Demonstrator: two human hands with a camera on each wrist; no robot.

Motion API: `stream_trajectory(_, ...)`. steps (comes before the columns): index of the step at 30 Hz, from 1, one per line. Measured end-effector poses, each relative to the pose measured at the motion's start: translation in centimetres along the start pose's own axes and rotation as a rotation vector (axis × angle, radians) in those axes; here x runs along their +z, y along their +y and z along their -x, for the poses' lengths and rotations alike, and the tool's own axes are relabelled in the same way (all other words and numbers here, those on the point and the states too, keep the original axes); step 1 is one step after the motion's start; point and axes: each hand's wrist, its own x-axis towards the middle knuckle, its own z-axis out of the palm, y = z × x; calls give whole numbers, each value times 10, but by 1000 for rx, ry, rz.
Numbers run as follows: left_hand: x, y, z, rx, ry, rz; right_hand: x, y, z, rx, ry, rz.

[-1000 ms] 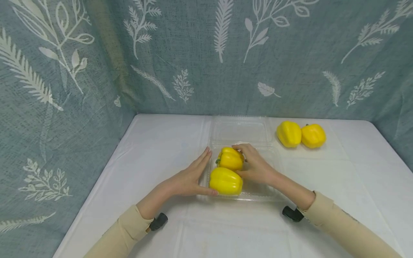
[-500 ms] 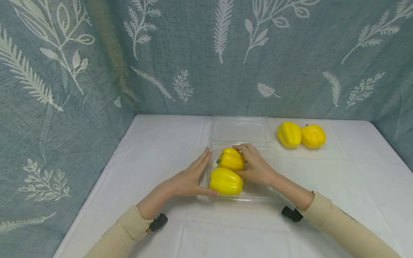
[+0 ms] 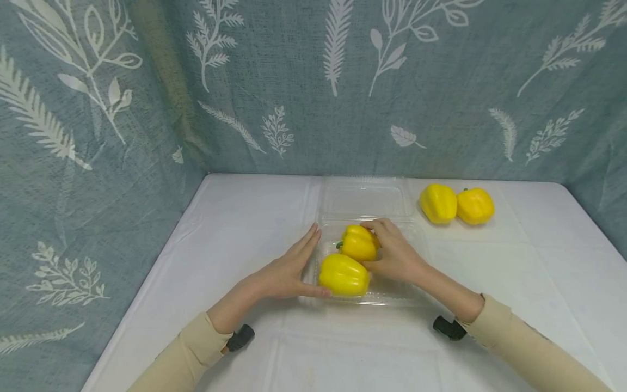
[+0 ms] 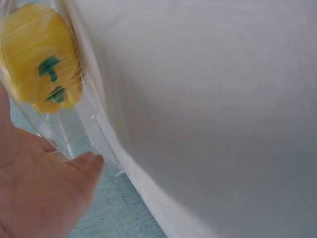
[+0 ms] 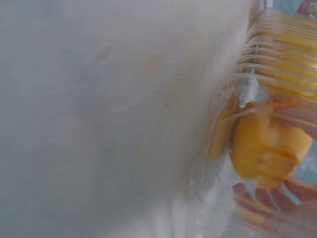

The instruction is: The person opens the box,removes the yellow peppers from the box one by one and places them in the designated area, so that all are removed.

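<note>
A clear plastic clamshell container (image 3: 397, 302) stands on the table with its lid (image 3: 364, 200) folded back. Inside lie two yellow bell peppers. My right hand (image 3: 398, 257) grips the rear bell pepper (image 3: 358, 243), whose green stem points left. In front of it, the second bell pepper (image 3: 344, 276) lies near the container's left front corner. My left hand (image 3: 288, 272) rests against the container's left side, fingers straight and thumb at the front rim. Through the clear wall, the left wrist view shows a bell pepper (image 4: 29, 44) and green stems. The right wrist view is blurred.
Two more yellow bell peppers, a left one (image 3: 438, 203) and a right one (image 3: 475, 206), sit side by side at the back right of the white-covered table (image 3: 529, 283). A patterned blue-green curtain (image 3: 303, 65) hangs behind and to the left.
My right hand has shifted slightly to the right with the rear bell pepper in its grip. The left hand and the front bell pepper stay almost where they were.
</note>
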Motion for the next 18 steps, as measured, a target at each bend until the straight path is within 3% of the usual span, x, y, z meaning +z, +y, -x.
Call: stream_trajectory(18, 2, -1, -1, 9, 7, -7, -9, 4, 12, 68, -14, -32)
